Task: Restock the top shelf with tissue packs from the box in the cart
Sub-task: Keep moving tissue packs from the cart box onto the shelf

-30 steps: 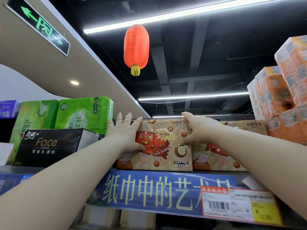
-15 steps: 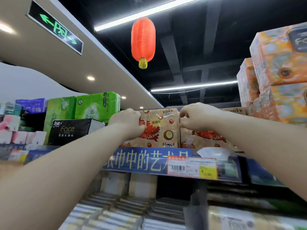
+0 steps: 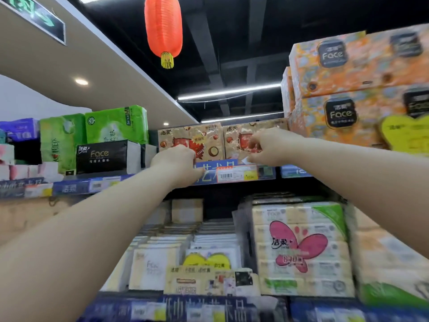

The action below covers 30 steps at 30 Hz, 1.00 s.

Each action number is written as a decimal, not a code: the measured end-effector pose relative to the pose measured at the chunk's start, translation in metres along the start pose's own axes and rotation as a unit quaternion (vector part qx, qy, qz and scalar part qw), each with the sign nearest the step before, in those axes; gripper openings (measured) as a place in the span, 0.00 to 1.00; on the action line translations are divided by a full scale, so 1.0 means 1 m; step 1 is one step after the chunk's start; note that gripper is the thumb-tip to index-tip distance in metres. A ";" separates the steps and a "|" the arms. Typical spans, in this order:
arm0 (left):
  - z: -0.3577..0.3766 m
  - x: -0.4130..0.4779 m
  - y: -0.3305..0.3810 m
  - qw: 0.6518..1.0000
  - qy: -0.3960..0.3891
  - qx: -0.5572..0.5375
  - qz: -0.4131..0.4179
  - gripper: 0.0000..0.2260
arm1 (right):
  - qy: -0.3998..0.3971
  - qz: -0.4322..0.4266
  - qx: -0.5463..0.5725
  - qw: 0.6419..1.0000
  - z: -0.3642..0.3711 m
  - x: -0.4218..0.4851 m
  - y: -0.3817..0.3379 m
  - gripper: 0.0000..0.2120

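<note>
The left hand [image 3: 176, 162] is curled at the lower front of the left tissue pack [image 3: 209, 140]; whether it grips it, I cannot tell. The right hand [image 3: 267, 147] pinches the front of the right tissue pack [image 3: 233, 145]. The 2 packs stand touching on the top shelf [image 3: 267, 173], between a black pack [image 3: 102, 155] on the left and orange packs [image 3: 348, 89] on the right.

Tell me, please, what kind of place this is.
Most likely a supermarket aisle for paper goods. Brown printed plastic-wrapped tissue packs stand among many other brands, a white and yellow barcode price label sits on the blue shelf-edge strip, and a green lit exit sign hangs above.
</note>
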<state>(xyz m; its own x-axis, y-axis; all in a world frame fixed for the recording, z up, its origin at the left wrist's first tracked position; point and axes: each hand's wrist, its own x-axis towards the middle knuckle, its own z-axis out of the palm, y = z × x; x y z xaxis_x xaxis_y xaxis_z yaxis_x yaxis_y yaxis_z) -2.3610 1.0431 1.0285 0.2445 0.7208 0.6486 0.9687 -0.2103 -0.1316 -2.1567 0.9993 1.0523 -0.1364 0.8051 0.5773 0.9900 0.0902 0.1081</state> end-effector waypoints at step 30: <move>-0.047 -0.311 0.368 0.888 -0.203 -0.223 0.347 0.17 | -0.298 0.342 -0.089 0.887 -0.097 -0.525 0.120 0.22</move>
<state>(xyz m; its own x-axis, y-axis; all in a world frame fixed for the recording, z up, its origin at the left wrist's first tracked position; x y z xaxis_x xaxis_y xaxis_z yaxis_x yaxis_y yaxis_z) -2.0825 0.7103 0.8134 0.8585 0.4753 0.1923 0.4887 -0.8721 -0.0261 -1.9701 0.5305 0.8404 0.5888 0.8076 0.0335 0.8057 -0.5898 0.0548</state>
